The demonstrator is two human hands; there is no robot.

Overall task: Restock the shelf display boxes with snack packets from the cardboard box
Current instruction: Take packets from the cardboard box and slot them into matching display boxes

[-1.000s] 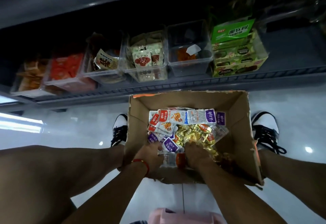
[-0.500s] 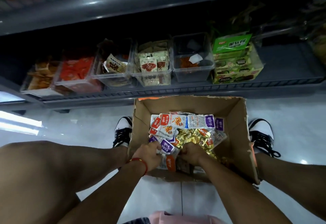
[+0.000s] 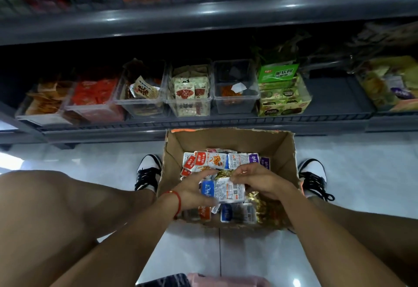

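An open cardboard box (image 3: 285, 151) stands on the floor between my feet, holding several small snack packets (image 3: 212, 161) in orange, purple and blue, plus gold-wrapped ones. Above its near half, my left hand (image 3: 192, 190) and my right hand (image 3: 257, 179) hold a stack of blue-and-white packets (image 3: 222, 189) between them, fingers curled round its edges. On the low shelf behind the box sits a row of clear display boxes; the one at centre right (image 3: 236, 96) is nearly empty, the one left of it (image 3: 190, 96) holds cream packets.
A green carton (image 3: 281, 103) of snacks stands right of the clear boxes. More bins with red and orange packets (image 3: 95, 96) fill the shelf's left. An upper shelf edge (image 3: 203, 15) overhangs. My knees flank the box; white tiled floor (image 3: 113, 157) lies around it.
Both hands have come up out of the box's near end with a stack of blue-and-white packets between them. The view has tilted up, showing the upper shelf.
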